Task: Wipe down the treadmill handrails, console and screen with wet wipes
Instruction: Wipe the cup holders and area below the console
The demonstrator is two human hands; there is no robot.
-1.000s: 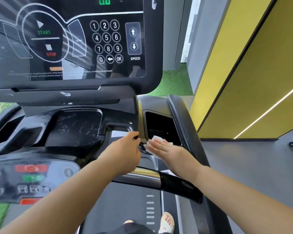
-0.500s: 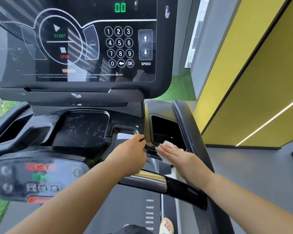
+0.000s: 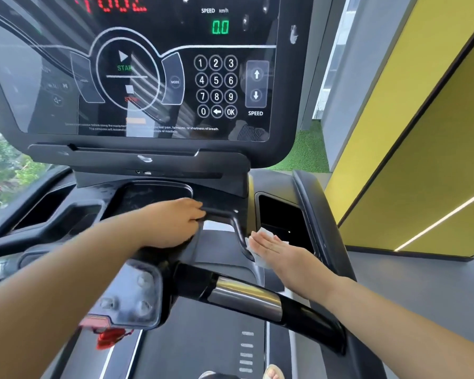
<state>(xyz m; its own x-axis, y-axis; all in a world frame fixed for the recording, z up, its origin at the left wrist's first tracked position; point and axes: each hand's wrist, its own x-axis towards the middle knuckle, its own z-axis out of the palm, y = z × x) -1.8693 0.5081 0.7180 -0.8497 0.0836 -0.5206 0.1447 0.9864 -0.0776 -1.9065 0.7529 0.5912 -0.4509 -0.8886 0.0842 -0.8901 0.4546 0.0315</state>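
Nearest us the handrail (image 3: 246, 299) carries no wipe; our right hand (image 3: 282, 250), fingers flat, presses the wipe (image 3: 266, 234) against the console (image 3: 225, 214), our left hand (image 3: 175, 222) curls round its edge; beyond, the screen (image 3: 148, 77) looks smudged, so much likely remains

You have a single view, from the wide-angle camera worn on your head, looking forward and tilted down. The screen (image 3: 148, 72) sits very close, filling the upper left, its top and left edges cut off by the frame. Directly below the screen the console (image 3: 153, 195) is nearer still, and below that the handrail (image 3: 246, 296) crosses almost under the lens. Far below the screen runs the belt (image 3: 197, 346). Right of the screen, a yellow wall (image 3: 422, 160) recedes.
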